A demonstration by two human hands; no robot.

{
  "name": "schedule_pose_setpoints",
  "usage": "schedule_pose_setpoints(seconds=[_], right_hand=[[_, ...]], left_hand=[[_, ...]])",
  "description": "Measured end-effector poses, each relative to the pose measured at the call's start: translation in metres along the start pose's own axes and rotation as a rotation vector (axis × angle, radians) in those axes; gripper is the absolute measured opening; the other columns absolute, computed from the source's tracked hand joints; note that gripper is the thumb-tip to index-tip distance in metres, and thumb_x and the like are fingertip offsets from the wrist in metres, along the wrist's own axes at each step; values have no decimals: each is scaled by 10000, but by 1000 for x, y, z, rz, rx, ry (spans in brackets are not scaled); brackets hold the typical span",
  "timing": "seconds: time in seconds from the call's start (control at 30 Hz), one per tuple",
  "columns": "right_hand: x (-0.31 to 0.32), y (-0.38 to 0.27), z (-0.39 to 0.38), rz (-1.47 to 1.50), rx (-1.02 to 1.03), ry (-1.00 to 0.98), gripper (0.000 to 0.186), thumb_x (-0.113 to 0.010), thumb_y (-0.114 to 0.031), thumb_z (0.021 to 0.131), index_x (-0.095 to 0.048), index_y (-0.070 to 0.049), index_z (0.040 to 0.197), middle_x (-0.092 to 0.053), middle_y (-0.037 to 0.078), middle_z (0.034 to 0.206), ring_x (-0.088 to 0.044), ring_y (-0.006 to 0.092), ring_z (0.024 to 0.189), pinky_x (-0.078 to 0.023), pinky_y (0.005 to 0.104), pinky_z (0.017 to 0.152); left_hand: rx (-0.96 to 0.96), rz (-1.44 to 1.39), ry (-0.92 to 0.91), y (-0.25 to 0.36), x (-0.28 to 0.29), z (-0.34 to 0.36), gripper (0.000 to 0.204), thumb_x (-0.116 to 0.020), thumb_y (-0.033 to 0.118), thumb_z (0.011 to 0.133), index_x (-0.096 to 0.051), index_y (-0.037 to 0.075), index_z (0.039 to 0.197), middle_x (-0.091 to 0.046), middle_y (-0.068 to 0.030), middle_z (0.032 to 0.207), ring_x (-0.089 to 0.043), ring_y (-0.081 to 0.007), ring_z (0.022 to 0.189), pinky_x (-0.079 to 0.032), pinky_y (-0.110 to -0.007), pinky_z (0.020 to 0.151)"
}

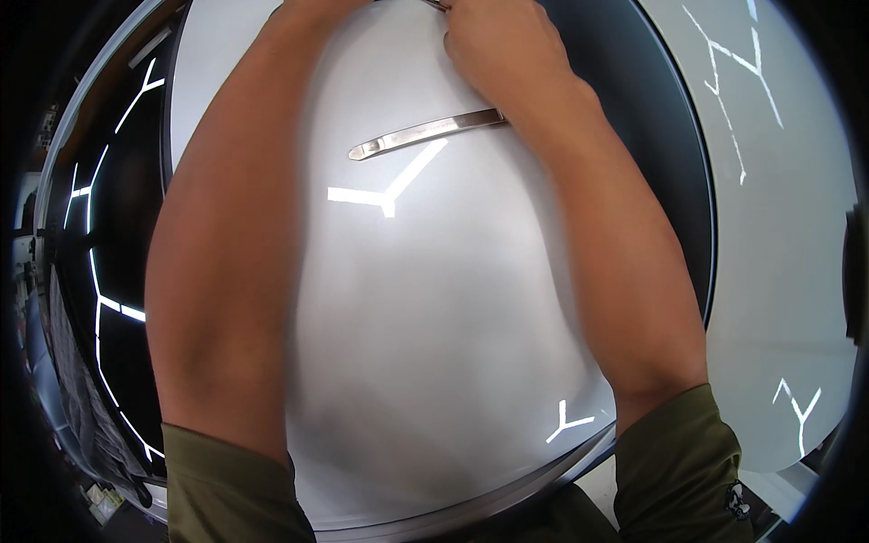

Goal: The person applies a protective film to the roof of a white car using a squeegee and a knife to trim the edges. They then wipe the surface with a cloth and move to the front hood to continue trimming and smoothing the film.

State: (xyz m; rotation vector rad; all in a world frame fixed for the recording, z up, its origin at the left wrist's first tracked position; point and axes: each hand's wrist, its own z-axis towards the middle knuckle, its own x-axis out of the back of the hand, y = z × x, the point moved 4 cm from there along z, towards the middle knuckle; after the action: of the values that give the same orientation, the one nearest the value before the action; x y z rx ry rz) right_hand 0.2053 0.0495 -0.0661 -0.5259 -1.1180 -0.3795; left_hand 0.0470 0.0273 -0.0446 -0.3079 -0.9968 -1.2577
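Observation:
My right hand point(507, 41) is at the top edge of the view, its fingers closed around a thin metal tool point(435, 4) of which only a short piece shows. Of my left hand point(339, 4) just the wrist side is visible; its fingers lie beyond the top edge. Both forearms stretch over a glossy white curved panel point(425, 299). On that panel, between the arms, rests a flat silver metal bar point(425, 132) with a tapered left end. Its right end disappears behind my right forearm.
Left of the panel is a glossy black surface point(122, 253) with bright lamp reflections. A dark curved band point(634, 118) runs along the right, and past it lies another pale panel point(769, 253). Grey cloth point(86, 407) hangs at the lower left.

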Motion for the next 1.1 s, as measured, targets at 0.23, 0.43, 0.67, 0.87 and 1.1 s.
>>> schedule_pose_setpoints(seconds=[0.23, 0.43, 0.67, 0.87, 1.1], right_hand=[[9, 8, -6, 51, -6, 23, 249, -496, -90, 896, -711, 21, 954, -657, 255, 853, -668, 404, 807, -540, 477, 752], [10, 7, -8, 51, 34, -55, 248, -497, -94, 903, -709, 15, 972, -651, 257, 872, -666, 401, 834, -535, 480, 762], [2, 12, 6, 35, -115, 20, 244, -492, -85, 913, -694, 31, 984, -654, 268, 917, -671, 396, 859, -545, 462, 779], [20, 19, 3, 32, -96, 41, 209, -498, -17, 898, -678, 58, 973, -666, 276, 948, -680, 385, 884, -548, 450, 784], [10, 27, 13, 304, -157, 1, 221, -544, -131, 882, -689, 28, 932, -669, 274, 954, -666, 408, 886, -524, 471, 820]], left_hand=[[-18, 9, 20, 2, 1, -1, 443, -667, 390, 834, -710, -50, 799, -669, -266, 794, -664, -407, 777, -516, -459, 771], [-12, 25, 10, 1, 3, -2, 443, -668, 390, 834, -710, -49, 794, -669, -267, 792, -663, -407, 792, -516, -457, 780], [-10, 7, 31, 9, 9, -3, 433, -668, 378, 832, -707, -50, 781, -668, -266, 787, -662, -409, 785, -513, -456, 774], [4, -5, 14, 5, 4, -1, 427, -675, 369, 823, -699, -54, 769, -663, -270, 782, -660, -410, 780, -510, -451, 761], [8, -64, 53, 8, 4, -2, 415, -680, 364, 818, -700, -48, 771, -660, -263, 756, -656, -412, 736, -513, -455, 728]])
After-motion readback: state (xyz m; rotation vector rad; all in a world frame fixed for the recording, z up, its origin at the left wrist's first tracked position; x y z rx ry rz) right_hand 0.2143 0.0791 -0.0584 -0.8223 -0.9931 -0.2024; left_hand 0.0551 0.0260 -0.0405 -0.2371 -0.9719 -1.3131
